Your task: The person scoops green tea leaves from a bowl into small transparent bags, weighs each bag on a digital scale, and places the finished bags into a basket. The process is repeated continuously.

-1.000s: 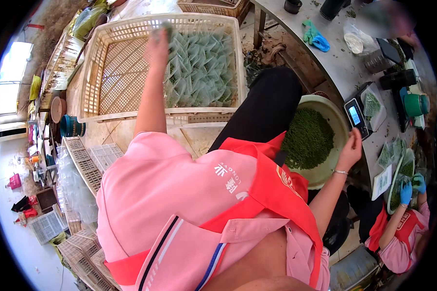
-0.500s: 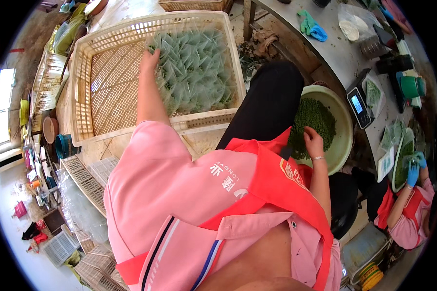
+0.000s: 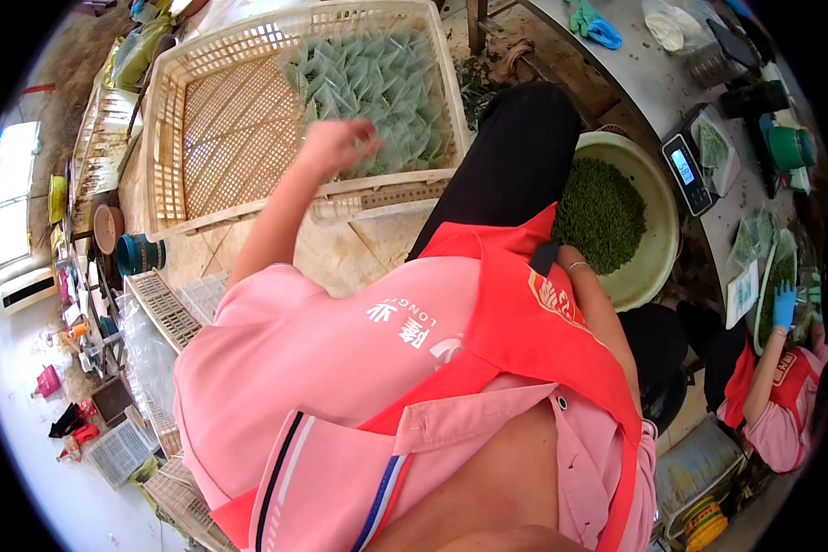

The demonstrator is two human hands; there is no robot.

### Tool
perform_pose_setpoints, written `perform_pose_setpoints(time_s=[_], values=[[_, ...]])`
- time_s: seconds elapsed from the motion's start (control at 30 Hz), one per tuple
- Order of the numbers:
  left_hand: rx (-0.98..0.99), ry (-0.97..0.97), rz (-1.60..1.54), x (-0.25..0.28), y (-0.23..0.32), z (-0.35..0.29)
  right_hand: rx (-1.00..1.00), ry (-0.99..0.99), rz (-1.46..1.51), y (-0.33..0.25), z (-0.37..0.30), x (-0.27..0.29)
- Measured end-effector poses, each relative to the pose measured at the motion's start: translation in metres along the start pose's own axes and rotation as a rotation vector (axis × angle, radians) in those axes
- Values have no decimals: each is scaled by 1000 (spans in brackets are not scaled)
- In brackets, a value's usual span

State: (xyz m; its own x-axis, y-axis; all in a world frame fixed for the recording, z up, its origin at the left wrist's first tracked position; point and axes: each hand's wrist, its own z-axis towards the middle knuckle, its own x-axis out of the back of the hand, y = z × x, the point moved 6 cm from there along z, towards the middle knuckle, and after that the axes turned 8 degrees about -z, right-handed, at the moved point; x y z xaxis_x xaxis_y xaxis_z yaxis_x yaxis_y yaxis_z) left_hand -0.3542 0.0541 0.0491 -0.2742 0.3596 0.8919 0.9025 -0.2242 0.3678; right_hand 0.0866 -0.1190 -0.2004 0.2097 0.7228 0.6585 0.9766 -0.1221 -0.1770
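A worker's left hand (image 3: pixel 336 145) hangs half open above the near rim of a cream plastic crate (image 3: pixel 235 138), fingers loosely curled and nothing visible in the grip. Just beyond it, clear bags of greens (image 3: pixel 368 92) stand packed along the crate's right side; the left side shows bare lattice. The right hand (image 3: pixel 569 255) is at the near left edge of a pale basin (image 3: pixel 658 230), largely hidden; whether it is closed on anything cannot be told. Loose green pieces (image 3: pixel 607 216) heap in the basin. The step in hand looks like handling between bagging and crating; the next move seems to call for a free left hand kept clear of the upright bags. Farther right, a scale (image 3: pixel 687 175) on the metal bench (image 3: pixel 621 78) carries another bag (image 3: pixel 714 145), with a co-worker's blue-gloved hand (image 3: pixel 783 305) at the right edge.
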Motion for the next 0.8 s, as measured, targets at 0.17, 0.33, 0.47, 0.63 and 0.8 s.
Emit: perform_pose_setpoints(time_s=[0.17, 0.33, 0.47, 0.63, 0.8], values=[[-172, -75, 356, -88, 32, -21, 54, 347, 219, 18, -9, 17], [-214, 13, 454, -116, 8, -3, -14, 282, 979, 27, -30, 42], [-267, 22, 540, -117, 19, 1, -3, 312, 1369, 36, -64, 61], [-325, 55, 545, -120, 49, 12, 80, 446, 1767, 52, -91, 76], [-319, -63, 489, -120, 69, 21, -27, 517, 1576, 66, -121, 91]])
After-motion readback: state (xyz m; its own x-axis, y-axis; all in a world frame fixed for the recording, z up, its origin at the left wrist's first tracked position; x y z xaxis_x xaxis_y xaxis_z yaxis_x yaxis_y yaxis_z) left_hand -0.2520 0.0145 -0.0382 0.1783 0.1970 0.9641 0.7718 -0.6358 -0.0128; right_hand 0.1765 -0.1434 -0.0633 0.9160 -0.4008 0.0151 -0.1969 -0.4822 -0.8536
